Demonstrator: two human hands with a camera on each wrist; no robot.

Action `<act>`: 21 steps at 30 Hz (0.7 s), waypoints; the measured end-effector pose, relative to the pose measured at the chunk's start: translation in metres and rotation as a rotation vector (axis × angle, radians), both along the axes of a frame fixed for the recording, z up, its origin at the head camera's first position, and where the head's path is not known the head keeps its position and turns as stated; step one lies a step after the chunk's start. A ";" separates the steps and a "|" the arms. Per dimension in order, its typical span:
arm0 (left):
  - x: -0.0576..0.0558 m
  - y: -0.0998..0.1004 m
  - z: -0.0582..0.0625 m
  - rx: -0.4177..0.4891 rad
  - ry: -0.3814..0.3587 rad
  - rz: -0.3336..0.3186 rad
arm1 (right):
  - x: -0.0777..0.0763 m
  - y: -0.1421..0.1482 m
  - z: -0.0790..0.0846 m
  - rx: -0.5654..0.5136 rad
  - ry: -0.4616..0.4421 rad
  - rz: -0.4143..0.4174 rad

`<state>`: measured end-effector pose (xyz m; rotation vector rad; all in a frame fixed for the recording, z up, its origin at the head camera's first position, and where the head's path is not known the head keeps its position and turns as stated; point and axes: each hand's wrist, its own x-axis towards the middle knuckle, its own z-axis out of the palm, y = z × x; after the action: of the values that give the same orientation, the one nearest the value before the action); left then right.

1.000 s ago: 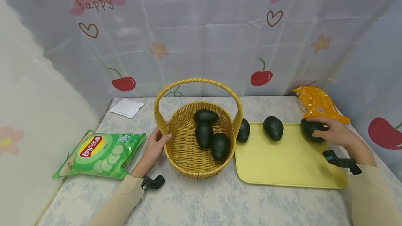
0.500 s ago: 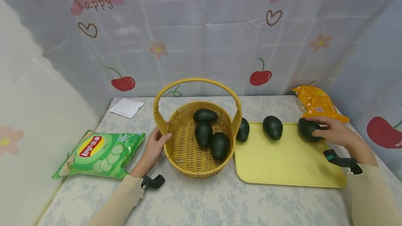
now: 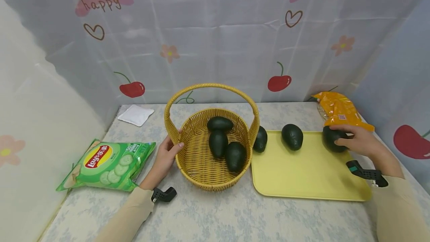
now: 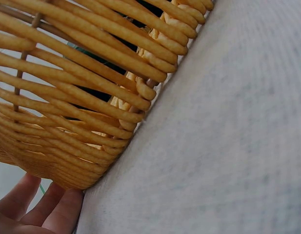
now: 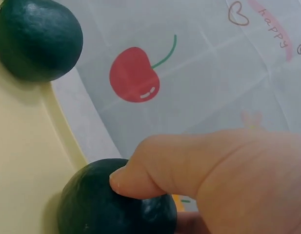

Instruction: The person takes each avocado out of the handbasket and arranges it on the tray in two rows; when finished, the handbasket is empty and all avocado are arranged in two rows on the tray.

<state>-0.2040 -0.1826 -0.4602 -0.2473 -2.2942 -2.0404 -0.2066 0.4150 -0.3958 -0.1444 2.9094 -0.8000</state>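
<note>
My left hand (image 3: 167,156) holds the left side of a yellow woven basket (image 3: 195,167) near the foot of its tall handle, thumb at the rim. Its fingers (image 4: 51,204) press the basket's outer weave in the left wrist view. Inside lie three dark green avocados (image 3: 218,144). My right hand (image 3: 361,142) grips another avocado (image 3: 332,139) at the far right corner of a yellow tray (image 3: 309,174); the thumb (image 5: 140,183) lies across its skin in the right wrist view. Two more avocados stay on the tray: a middle one (image 3: 292,137) and one partly hidden behind the basket (image 3: 260,140).
A green bag of chips (image 3: 107,165) lies left of the basket, and a small white packet (image 3: 136,115) sits behind it. Just beyond the right hand is an orange snack bag (image 3: 340,113). A printed curtain (image 3: 215,40) closes off the back of the table.
The right hand's avocado shifted slightly left, then back right to about where it was. The left hand and basket have stayed put.
</note>
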 end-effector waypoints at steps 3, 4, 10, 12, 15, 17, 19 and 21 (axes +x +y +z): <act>0.000 0.000 0.000 0.003 0.002 -0.002 | 0.000 0.002 0.000 -0.005 0.009 0.002; 0.000 0.000 -0.001 0.006 0.005 -0.003 | 0.000 0.002 0.000 -0.008 0.013 0.006; 0.001 0.001 0.000 0.005 0.019 -0.007 | 0.001 0.004 0.003 -0.033 0.032 0.019; 0.001 0.001 0.000 -0.001 0.018 -0.004 | 0.002 0.004 0.006 -0.049 0.028 0.012; 0.001 0.001 0.000 -0.006 0.016 0.004 | 0.005 0.003 0.013 -0.050 0.011 -0.017; 0.001 0.001 0.000 -0.008 0.015 0.007 | 0.007 0.002 0.019 -0.040 -0.006 -0.029; 0.001 0.001 0.000 -0.004 0.011 0.006 | 0.009 -0.002 0.023 -0.021 -0.007 -0.039; 0.000 0.001 0.000 0.000 0.006 0.003 | 0.012 -0.006 0.028 -0.007 0.008 -0.022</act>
<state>-0.2037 -0.1821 -0.4604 -0.2499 -2.2892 -2.0355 -0.1949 0.4095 -0.3678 -0.1173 2.9210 -0.8155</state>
